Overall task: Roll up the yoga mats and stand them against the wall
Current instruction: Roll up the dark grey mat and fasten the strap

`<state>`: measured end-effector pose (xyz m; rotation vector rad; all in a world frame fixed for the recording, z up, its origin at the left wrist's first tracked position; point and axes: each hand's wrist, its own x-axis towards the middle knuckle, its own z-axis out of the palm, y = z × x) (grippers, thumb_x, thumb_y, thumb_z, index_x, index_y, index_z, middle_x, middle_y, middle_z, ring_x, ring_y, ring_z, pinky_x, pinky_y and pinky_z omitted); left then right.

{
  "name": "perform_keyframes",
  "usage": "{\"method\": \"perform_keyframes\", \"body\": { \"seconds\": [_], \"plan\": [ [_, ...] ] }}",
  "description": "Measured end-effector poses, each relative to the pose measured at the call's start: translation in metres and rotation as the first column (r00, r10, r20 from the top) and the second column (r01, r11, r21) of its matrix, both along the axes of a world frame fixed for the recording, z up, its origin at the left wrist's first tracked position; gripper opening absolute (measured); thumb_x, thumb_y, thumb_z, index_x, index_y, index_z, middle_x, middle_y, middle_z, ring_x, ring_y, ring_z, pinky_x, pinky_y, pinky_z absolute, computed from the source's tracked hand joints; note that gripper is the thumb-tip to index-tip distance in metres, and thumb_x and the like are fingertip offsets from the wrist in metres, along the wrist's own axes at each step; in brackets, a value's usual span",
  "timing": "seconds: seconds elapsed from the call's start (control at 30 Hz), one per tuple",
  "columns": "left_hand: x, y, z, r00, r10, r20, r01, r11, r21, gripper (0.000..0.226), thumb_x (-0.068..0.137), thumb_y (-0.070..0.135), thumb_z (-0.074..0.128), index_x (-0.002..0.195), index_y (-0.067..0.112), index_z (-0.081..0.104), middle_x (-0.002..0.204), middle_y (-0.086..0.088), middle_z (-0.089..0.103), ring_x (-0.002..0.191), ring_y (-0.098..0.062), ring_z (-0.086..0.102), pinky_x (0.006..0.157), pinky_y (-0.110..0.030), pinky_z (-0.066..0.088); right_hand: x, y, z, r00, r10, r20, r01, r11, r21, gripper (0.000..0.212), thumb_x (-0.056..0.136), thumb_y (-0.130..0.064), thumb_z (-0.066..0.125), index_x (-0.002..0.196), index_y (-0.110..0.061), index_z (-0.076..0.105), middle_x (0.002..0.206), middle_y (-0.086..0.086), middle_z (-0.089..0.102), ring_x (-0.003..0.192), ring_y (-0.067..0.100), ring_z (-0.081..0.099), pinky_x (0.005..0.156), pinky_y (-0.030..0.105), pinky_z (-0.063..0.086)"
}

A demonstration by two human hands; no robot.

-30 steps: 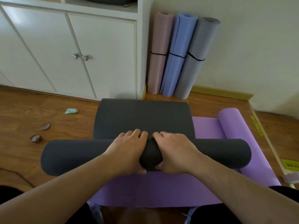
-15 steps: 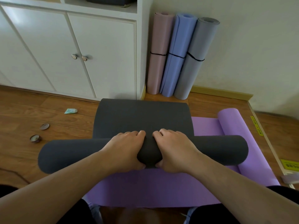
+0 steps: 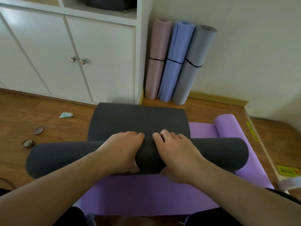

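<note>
At the middle of the dark grey mat (image 3: 65, 158), both hands sit side by side on its rolled part: left hand (image 3: 121, 150) and right hand (image 3: 175, 152), fingers curled over the far side, thumbs tucked under the near side, gripping the roll. Beyond the fingertips the unrolled remainder lies flat toward the white cabinet (image 3: 104, 62). Beneath the grip lies a purple mat (image 3: 146, 194), partly rolled to the right. Farther beyond, pink mat (image 3: 157, 59), blue mat (image 3: 175, 62) and grey mat (image 3: 193, 66) stand banded against the wall (image 3: 252, 46).
</note>
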<state>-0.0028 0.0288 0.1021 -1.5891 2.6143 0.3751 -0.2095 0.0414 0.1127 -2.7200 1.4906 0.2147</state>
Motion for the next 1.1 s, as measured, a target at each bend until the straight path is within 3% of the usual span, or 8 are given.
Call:
{"method": "perform_keyframes", "body": {
  "seconds": [0.17,0.33,0.43,0.57,0.7,0.83,0.97,1.1],
  "plan": [
    [0.008,0.000,-0.003,1.000,0.001,-0.016,0.000,0.997,0.076,0.066,0.069,0.061,0.081,0.122,0.039,0.047,0.107,0.016,0.056,0.096,-0.005,0.057,0.086,-0.030,0.056,0.002,0.003,-0.012,0.999,-0.004,0.053,0.003,1.000,0.027,0.081,0.080,-0.047,0.086,0.141,-0.022,0.039,0.129,0.001,0.056,0.114,0.023,0.060,0.100,0.044,0.051],
    [0.005,0.008,-0.013,0.996,-0.028,0.088,0.039,0.991,-0.128,0.088,0.069,0.067,0.078,0.138,0.031,0.039,0.126,0.011,0.050,0.115,-0.013,0.055,0.102,-0.034,0.048,0.004,-0.006,-0.006,0.990,-0.064,0.124,0.052,0.994,0.099,0.067,0.077,-0.049,0.084,0.128,-0.026,0.047,0.114,-0.004,0.059,0.100,0.019,0.062,0.087,0.038,0.056],
    [0.000,0.007,-0.017,0.998,-0.006,0.062,0.016,0.988,-0.152,0.071,0.071,0.063,0.078,0.125,0.029,0.047,0.117,0.010,0.054,0.107,-0.014,0.060,0.092,-0.035,0.050,0.001,-0.005,-0.007,0.992,-0.054,0.110,0.043,0.994,0.101,0.076,0.077,-0.052,0.085,0.136,-0.029,0.043,0.121,-0.004,0.055,0.103,0.017,0.059,0.089,0.035,0.054],
    [0.005,0.001,-0.011,0.997,0.068,-0.037,-0.068,0.998,0.002,0.070,0.065,0.067,0.081,0.118,0.032,0.050,0.108,0.014,0.056,0.096,-0.010,0.059,0.085,-0.032,0.056,0.006,-0.003,-0.011,1.000,-0.001,0.016,0.002,1.000,-0.017,0.100,0.075,-0.054,0.087,0.152,-0.024,0.030,0.140,0.001,0.047,0.125,0.024,0.050,0.109,0.042,0.043],
    [0.002,0.003,-0.010,0.997,0.065,-0.048,-0.063,0.997,0.051,0.074,0.064,0.069,0.081,0.122,0.035,0.049,0.111,0.016,0.057,0.099,-0.007,0.059,0.089,-0.031,0.054,0.006,-0.005,-0.014,1.000,0.005,0.005,-0.005,1.000,-0.026,0.086,0.078,-0.052,0.085,0.145,-0.024,0.038,0.135,0.001,0.054,0.122,0.024,0.055,0.104,0.043,0.046],
    [0.001,0.009,-0.019,0.999,-0.003,0.054,0.008,0.996,-0.086,0.093,0.065,0.070,0.081,0.139,0.031,0.041,0.129,0.011,0.050,0.117,-0.013,0.054,0.105,-0.035,0.047,0.005,-0.006,-0.015,0.999,-0.018,0.044,0.018,1.000,0.007,0.078,0.078,-0.056,0.083,0.139,-0.025,0.045,0.128,-0.002,0.060,0.115,0.021,0.059,0.097,0.040,0.051],
    [-0.003,0.009,-0.019,0.999,0.001,0.052,0.004,0.995,-0.100,0.080,0.069,0.063,0.081,0.130,0.028,0.043,0.121,0.010,0.053,0.109,-0.014,0.057,0.093,-0.034,0.051,0.004,-0.005,-0.015,0.998,-0.019,0.059,0.018,0.999,0.032,0.082,0.076,-0.058,0.083,0.140,-0.027,0.043,0.126,-0.004,0.060,0.112,0.018,0.059,0.096,0.037,0.051],
    [0.003,0.003,-0.013,0.999,0.040,0.000,-0.040,0.998,-0.043,0.074,0.068,0.063,0.081,0.124,0.029,0.048,0.114,0.012,0.057,0.099,-0.012,0.060,0.086,-0.033,0.055,0.005,0.000,-0.015,0.999,0.010,0.043,-0.009,0.999,-0.036,0.105,0.077,-0.054,0.085,0.157,-0.023,0.025,0.143,0.002,0.047,0.128,0.024,0.050,0.112,0.041,0.042]
  ]
}}
